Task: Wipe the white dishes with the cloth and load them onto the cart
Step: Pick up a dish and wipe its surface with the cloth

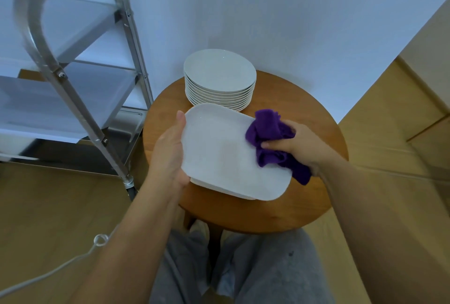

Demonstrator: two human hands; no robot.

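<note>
Two hands: left (170, 150) tilts dish (226, 155), right (295, 143) bunches cloth (270, 133).

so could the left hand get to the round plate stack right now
Probably not yet: the left hand is holding the rectangular dish, which lies between it and the round plate stack. Freed, nothing else blocks the way.

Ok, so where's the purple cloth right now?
In the head view, the purple cloth is bunched in the right hand, against the right edge of the rectangular white dish that the left hand holds above the round wooden table.
</note>
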